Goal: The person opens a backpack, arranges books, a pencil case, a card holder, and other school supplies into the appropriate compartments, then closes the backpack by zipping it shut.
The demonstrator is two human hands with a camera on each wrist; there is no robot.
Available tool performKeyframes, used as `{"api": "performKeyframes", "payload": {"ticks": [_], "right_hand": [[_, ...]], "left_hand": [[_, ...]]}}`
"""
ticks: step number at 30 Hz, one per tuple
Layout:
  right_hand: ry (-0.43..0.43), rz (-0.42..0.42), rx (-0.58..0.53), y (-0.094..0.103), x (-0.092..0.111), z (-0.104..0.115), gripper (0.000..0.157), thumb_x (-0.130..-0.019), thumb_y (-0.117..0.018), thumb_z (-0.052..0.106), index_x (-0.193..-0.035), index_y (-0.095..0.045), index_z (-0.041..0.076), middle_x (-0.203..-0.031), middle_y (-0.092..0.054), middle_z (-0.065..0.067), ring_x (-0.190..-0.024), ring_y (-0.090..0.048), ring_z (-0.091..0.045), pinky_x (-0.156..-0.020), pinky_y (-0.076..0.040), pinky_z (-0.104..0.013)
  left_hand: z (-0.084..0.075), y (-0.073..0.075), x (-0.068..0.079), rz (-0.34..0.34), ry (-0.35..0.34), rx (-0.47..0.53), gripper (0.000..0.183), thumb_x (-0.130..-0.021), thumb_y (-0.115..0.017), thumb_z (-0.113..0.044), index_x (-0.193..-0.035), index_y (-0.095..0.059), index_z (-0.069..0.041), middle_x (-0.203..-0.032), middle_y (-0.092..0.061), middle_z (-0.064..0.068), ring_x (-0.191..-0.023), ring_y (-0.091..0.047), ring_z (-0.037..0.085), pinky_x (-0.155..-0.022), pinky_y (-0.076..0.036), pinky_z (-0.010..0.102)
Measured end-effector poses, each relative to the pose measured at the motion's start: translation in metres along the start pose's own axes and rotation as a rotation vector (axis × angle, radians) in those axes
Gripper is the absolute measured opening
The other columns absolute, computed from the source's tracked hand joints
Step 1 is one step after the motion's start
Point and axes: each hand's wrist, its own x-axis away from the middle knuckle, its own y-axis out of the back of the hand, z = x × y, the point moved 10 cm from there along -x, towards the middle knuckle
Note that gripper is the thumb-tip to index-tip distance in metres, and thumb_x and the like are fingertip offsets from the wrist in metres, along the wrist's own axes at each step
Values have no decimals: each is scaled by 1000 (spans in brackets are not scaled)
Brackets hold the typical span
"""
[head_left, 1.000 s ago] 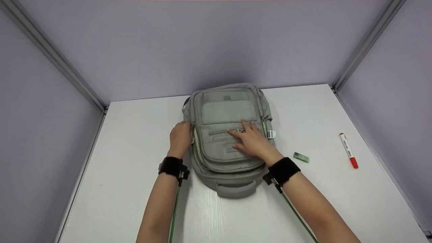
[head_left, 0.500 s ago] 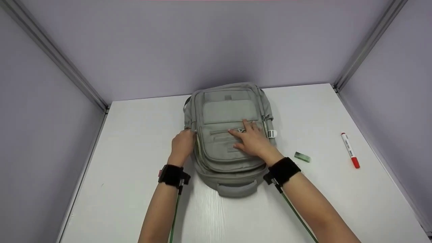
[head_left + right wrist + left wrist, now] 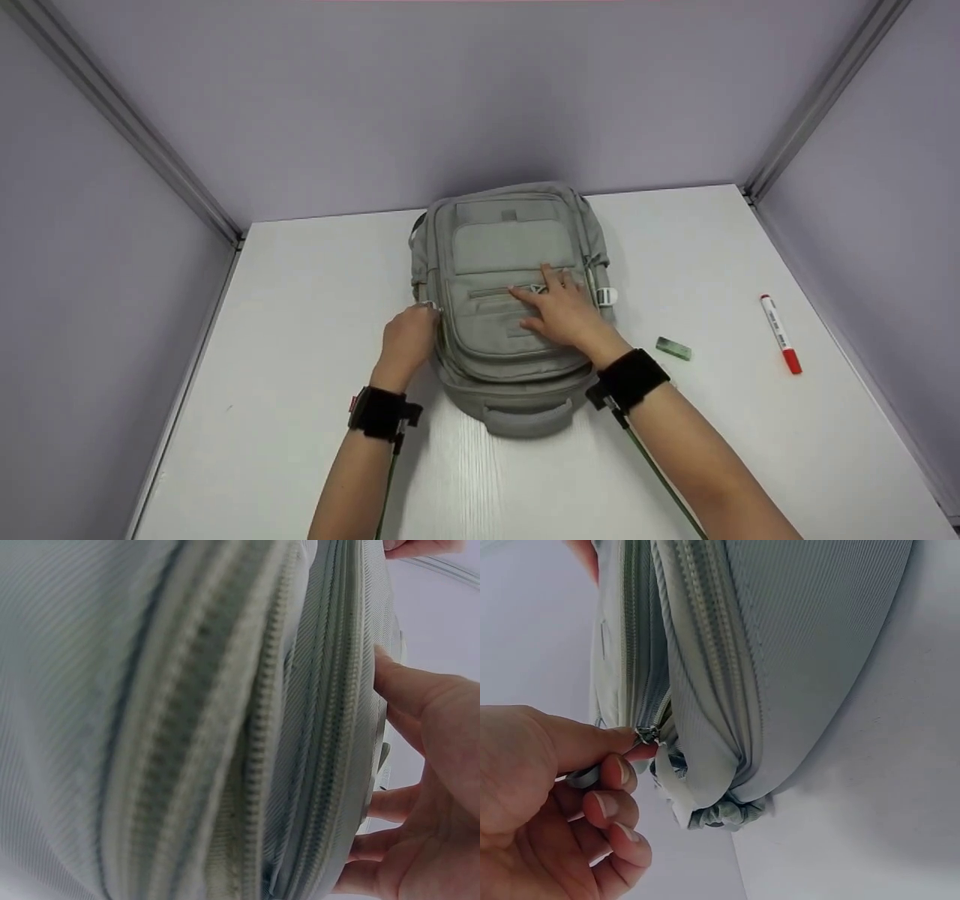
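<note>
A grey backpack [image 3: 514, 244] lies front side up, its carry handle [image 3: 529, 420] toward me. At its left side my left hand [image 3: 409, 337] pinches a zipper pull [image 3: 585, 777] between thumb and forefinger; the other fingers are curled. In the left wrist view the metal slider [image 3: 646, 735] sits right at the fingertips, on a zipper whose rows of teeth stand apart beyond it. My right hand [image 3: 566, 311] rests on the front panel with fingers spread. The right wrist view shows its fingers [image 3: 405, 686] against the panel, beside long zipper tracks [image 3: 337, 705].
To the right of the backpack lie a small green block-like item [image 3: 673, 349] and a white marker with a red cap [image 3: 781, 334]. Panels [image 3: 495, 97] wall in the white table [image 3: 300, 300] at the back and both sides. A white buckle [image 3: 606, 297] sticks out at the backpack's right side.
My left hand has slid toward me along the backpack's left side, with the zipper pull in its fingers. The right hand has stayed in place on the front panel.
</note>
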Motion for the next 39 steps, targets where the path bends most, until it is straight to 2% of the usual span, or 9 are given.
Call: {"api": "performKeyframes", "payload": {"ticks": [3,8,12,17,22,26,30,36,39], "right_hand": [[2,0,-4,0,0,1,60,-96,-59,48,-151,-39,36,-158,-10,-29,-138,-14,-59,-103,-23,-70],[14,-24,7,4,1,2,59,-96,-59,45,-150,-40,34,-157,-12,-30,-136,-15,-60,-102,-25,-70],[15,-29,5,5,1,2,59,-96,-60,46,-150,-40,34,-157,-12,-30,-136,-13,-61,-102,-25,-70],[1,-16,1,2,0,1,59,-96,-59,46,-151,-39,35,-158,-11,-29,-137,-12,-60,-102,-25,-71],[-10,-15,0,1,-1,-1,59,-96,-58,47,-151,-39,36,-158,-10,-29,-137,-12,-60,-102,-24,-71],[-6,-24,7,0,-1,-1,59,-96,-59,47,-150,-39,36,-158,-11,-29,-137,-14,-60,-102,-25,-71],[-2,-28,14,0,-1,0,59,-96,-59,47,-150,-39,36,-158,-12,-29,-137,-14,-60,-102,-25,-71],[-7,-24,26,1,0,1,58,-96,-59,46,-150,-40,35,-157,-12,-29,-137,-16,-60,-102,-26,-70],[-10,-21,38,1,0,1,57,-96,-58,47,-150,-41,36,-157,-13,-29,-137,-17,-60,-102,-28,-69]], "left_hand": [[-2,-1,5,19,-9,-9,23,-97,-57,-7,-76,-66,-3,-74,-65,13,-63,-64,28,-52,-51,43],[-4,1,14,47,-26,-5,19,-94,-61,-7,-76,-65,-2,-71,-65,14,-59,-63,28,-51,-50,43],[-7,2,23,64,-43,17,23,-94,-63,-8,-72,-63,-4,-67,-63,11,-55,-60,24,-49,-49,42],[-11,-4,32,144,-68,65,27,-94,-62,-7,-68,-60,-9,-66,-60,5,-54,-53,17,-49,-46,37],[-16,-7,36,213,-79,103,33,-93,-62,-4,-61,-56,-11,-62,-55,1,-53,-47,14,-49,-41,34],[-19,-9,37,261,-81,156,42,-92,-61,-3,-55,-45,-15,-54,-45,-3,-49,-40,12,-48,-36,30],[-22,-11,41,300,-77,213,45,-93,-61,-4,-57,-36,-18,-54,-40,-4,-49,-39,11,-48,-35,30],[-28,-15,48,341,-115,283,42,-93,-62,-6,-61,-37,-19,-56,-38,-7,-51,-39,9,-50,-35,28],[-31,-20,52,382,-133,322,45,-93,-63,-7,-58,-37,-20,-55,-36,-10,-50,-37,7,-48,-33,26]]}}
